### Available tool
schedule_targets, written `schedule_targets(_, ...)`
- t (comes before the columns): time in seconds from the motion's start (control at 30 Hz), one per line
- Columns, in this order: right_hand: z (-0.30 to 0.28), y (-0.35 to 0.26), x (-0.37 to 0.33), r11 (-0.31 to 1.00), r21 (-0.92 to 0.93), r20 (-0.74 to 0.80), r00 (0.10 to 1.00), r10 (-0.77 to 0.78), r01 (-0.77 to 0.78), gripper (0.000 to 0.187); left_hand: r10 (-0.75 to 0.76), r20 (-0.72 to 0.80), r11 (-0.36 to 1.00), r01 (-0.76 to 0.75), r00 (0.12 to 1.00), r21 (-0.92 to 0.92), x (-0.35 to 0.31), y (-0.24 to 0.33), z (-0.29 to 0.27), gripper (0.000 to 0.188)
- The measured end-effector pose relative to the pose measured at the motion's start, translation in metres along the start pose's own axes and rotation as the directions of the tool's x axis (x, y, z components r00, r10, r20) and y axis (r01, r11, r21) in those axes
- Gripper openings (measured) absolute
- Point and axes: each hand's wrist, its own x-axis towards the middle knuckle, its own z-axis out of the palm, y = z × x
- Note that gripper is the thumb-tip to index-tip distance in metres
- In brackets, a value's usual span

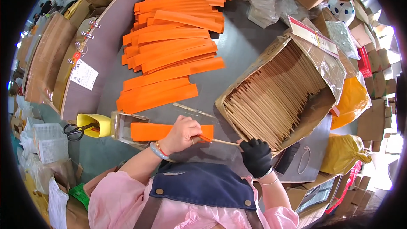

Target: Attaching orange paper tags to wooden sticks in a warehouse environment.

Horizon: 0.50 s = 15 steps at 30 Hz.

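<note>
A thin wooden stick (224, 143) runs nearly level between my two hands at the near edge of the table. My left hand (182, 135), bare, pinches around the stick's left end and a bit of orange strip beside it. Black glove on, my right hand (257, 157) grips the stick's other end. Under my left hand lies a flat orange strip (148, 131), partly covered by the fingers. A cardboard box (224, 97) on its side, open towards me, holds many such wooden sticks (271, 97) just beyond my right hand.
Overlapping orange strips (174, 51) spread across the far table. At the left, black scissors (76, 131) rest in a yellow container (96, 124). Clear plastic bags (263, 4) lie at the back. A raised panel (110, 29) borders the left side. Another person (341, 6) is far right.
</note>
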Motion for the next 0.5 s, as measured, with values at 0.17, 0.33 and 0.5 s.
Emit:
schedule_targets(0.17,-0.010,-0.023,0.019,0.999,0.029,0.069,0.997,-0.035,0.034,0.024,0.166,-0.037,0.981,-0.161,0.985,0.106,0.022,0.037,0.006,0.018)
schedule_targets(0.33,0.015,0.011,0.009,0.839,0.537,-0.152,0.969,0.196,-0.086,0.060,0.167,-0.028,0.942,-0.151,0.986,0.299,0.031,0.026,-0.012,0.006)
schedule_targets(0.5,0.016,-0.016,0.024,0.718,0.693,-0.204,0.974,0.098,0.073,0.056,0.279,0.079,0.929,-0.289,0.957,0.231,0.047,0.042,-0.013,0.022)
